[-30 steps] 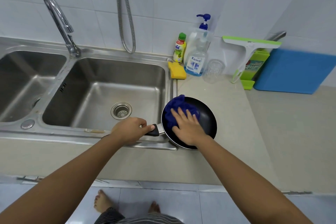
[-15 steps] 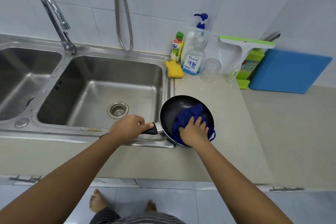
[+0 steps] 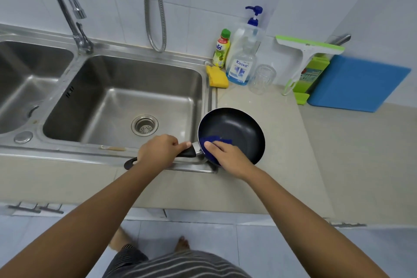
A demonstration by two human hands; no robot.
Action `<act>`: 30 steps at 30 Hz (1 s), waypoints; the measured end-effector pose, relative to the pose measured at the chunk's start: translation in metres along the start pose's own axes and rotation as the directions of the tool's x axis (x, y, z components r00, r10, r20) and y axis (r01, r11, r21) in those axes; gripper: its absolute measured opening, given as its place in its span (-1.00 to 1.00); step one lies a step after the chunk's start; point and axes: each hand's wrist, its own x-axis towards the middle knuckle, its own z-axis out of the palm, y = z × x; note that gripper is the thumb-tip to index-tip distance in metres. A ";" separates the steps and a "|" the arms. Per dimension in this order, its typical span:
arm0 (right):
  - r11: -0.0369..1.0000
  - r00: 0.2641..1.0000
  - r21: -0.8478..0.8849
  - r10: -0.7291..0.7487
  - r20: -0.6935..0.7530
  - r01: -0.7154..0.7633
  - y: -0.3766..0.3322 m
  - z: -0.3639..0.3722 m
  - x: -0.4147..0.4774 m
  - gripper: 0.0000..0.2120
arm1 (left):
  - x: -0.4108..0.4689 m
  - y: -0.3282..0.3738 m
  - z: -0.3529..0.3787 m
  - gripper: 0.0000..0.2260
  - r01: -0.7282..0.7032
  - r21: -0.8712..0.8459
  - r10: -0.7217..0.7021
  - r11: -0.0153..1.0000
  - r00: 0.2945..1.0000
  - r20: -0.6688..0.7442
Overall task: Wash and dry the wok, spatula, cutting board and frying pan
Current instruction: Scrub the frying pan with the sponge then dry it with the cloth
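A small black frying pan [image 3: 239, 130] sits on the beige counter just right of the sink. My left hand [image 3: 159, 151] grips its black handle, whose end sticks out toward the lower left. My right hand [image 3: 228, 156] holds a dark blue cloth [image 3: 216, 142] against the pan's near left inner edge, close to the handle joint. A blue cutting board [image 3: 356, 84] leans against the wall at the far right. A metal handle [image 3: 339, 39] pokes up behind the board.
The steel double sink [image 3: 126, 97] lies to the left, with the tap [image 3: 65, 4] and a hanging hose [image 3: 155, 7] above it. Soap bottles [image 3: 242, 61], a yellow sponge [image 3: 216, 77], an upturned glass [image 3: 261, 79] and a green squeegee [image 3: 304, 52] line the wall.
My right hand has slid the blue cloth from the pan's far left, round its near right side, to the near left edge by the handle. My left hand kept its grip.
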 end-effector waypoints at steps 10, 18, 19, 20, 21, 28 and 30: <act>0.462 0.997 -0.885 0.073 -0.031 -0.061 0.059 -0.058 0.014 -0.52 | -0.001 0.005 0.008 -0.45 -0.115 0.057 0.118 0.992 0.991 -0.060; 0.806 0.995 -0.585 0.061 -0.076 -0.094 0.042 -0.031 0.056 -0.43 | 0.012 0.009 -0.007 -0.44 -0.159 0.155 0.159 0.975 0.987 0.014; 0.865 0.997 -0.497 0.048 -0.056 -0.070 0.034 -0.025 0.059 -0.44 | 0.012 0.008 -0.007 -0.44 -0.159 0.156 0.159 0.975 0.987 0.017; 0.907 0.999 -0.419 0.034 -0.032 -0.044 0.025 -0.017 0.058 -0.45 | 0.012 0.008 -0.007 -0.44 -0.157 0.153 0.156 0.976 0.988 0.020; 0.933 1.000 -0.360 0.011 -0.001 -0.010 0.017 -0.010 0.056 -0.46 | 0.012 0.007 -0.007 -0.44 -0.155 0.147 0.153 0.977 0.988 0.022; 0.999 0.978 -0.053 0.000 0.207 0.012 0.018 -0.012 0.009 -0.63 | 0.015 -0.003 -0.012 -0.43 -0.105 0.126 0.101 0.987 0.994 0.036; 0.998 0.982 -0.068 0.011 0.186 0.002 0.027 -0.013 0.002 -0.61 | 0.014 -0.004 -0.012 -0.43 -0.100 0.110 0.095 0.989 0.994 0.047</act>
